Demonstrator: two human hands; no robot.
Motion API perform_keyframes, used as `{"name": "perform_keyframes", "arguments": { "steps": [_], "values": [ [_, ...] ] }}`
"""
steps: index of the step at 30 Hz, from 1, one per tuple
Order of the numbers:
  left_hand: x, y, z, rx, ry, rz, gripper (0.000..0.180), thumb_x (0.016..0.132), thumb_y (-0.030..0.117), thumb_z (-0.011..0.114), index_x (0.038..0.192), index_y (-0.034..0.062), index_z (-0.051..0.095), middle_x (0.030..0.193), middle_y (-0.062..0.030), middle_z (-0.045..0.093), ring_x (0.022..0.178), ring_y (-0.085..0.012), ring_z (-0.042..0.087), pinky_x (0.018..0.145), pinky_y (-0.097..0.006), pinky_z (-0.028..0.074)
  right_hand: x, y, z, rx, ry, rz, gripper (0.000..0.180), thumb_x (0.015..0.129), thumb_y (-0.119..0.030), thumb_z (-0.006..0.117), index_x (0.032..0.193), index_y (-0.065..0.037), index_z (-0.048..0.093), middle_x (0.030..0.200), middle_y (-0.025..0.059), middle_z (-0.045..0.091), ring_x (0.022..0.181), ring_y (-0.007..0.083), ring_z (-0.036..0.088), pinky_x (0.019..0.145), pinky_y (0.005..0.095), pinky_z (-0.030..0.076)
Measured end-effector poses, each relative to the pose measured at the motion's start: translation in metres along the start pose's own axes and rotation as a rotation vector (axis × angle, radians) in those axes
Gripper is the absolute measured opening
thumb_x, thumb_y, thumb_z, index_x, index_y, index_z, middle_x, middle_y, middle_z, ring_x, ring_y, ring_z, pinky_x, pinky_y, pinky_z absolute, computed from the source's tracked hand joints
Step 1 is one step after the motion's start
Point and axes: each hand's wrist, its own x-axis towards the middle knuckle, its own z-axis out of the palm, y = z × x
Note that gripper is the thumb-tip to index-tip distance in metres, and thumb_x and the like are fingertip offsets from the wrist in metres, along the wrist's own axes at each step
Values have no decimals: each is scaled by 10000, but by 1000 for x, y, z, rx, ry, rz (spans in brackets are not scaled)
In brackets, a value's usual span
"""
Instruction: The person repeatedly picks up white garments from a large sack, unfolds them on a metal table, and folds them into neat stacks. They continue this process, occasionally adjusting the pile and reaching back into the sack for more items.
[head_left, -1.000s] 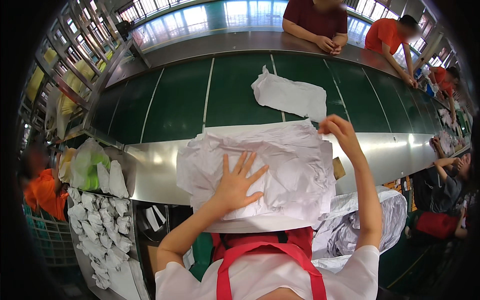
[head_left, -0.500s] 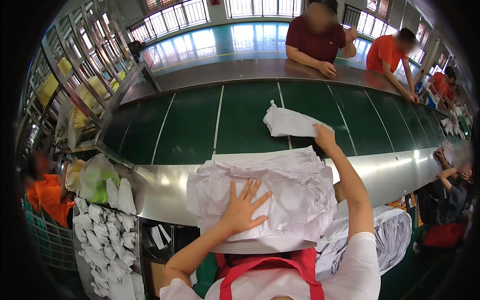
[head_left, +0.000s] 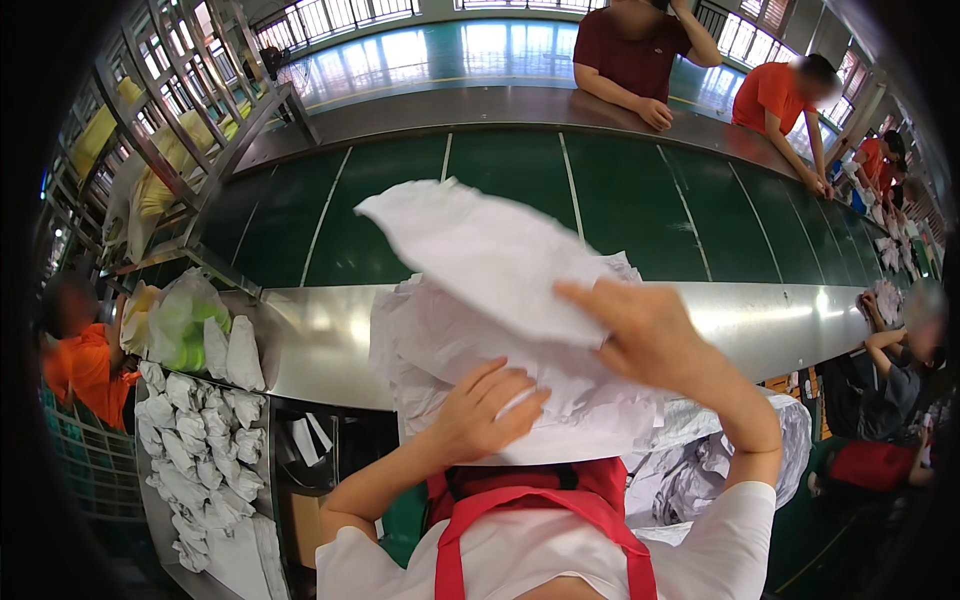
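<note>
A thick stack of crumpled white tissue paper (head_left: pixel 450 345) lies on the steel counter edge (head_left: pixel 320 335) right in front of me. My left hand (head_left: pixel 485 410) rests on the near part of the stack, fingers curled into the top sheet. My right hand (head_left: pixel 645 335) grips a flat white paper piece (head_left: pixel 490 255) and holds it lifted above the stack, tilted toward me. My red apron straps (head_left: pixel 530 505) show below.
A green conveyor belt (head_left: pixel 640 200) runs beyond the counter, with people leaning on its far side (head_left: pixel 640 60). Wrapped white bundles (head_left: pixel 195 440) fill a bin at lower left beside a green-and-white bag (head_left: pixel 185 320). A sack of crumpled paper (head_left: pixel 720 450) sits at my right. Metal racks (head_left: pixel 170 130) stand left.
My right hand reached to the white piece on the belt, took hold of it and pulled it back up over the stack. My left hand's fingers curled on the stack.
</note>
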Motion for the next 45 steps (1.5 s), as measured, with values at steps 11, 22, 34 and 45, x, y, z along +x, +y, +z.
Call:
{"name": "perform_keyframes", "arguments": {
  "steps": [11,22,34,45],
  "values": [
    [-15,-7,-12,232,-523,-359,583,766,317,688,1256,47,522,1214,-138,550,1129,-270,510,1031,-498,300,-81,-18,72,-27,-211,42,651,747,-353,670,1315,-84,496,771,96,518,717,278,551,746,387,450],
    [-3,-67,50,159,-520,-266,685,848,408,574,1441,145,354,1514,-183,234,1408,-338,199,1121,-569,75,-117,-5,128,-123,-66,310,624,793,-430,631,1343,-169,494,1373,177,428,1281,347,395,1062,518,266],
    [81,-87,61,159,-580,-433,754,781,298,691,1413,57,360,1450,-168,367,1368,-327,301,1129,-467,172,-191,-32,124,83,542,497,475,808,-210,577,1267,-103,523,1346,150,459,1264,313,429,1091,511,230],
    [76,-109,80,51,-720,-598,774,663,388,781,1188,-111,509,1142,-255,590,1063,-387,570,913,-389,440,-421,-174,336,365,179,1821,388,920,-323,423,1119,-44,606,1072,191,621,1018,356,583,852,426,473]
  ]
}}
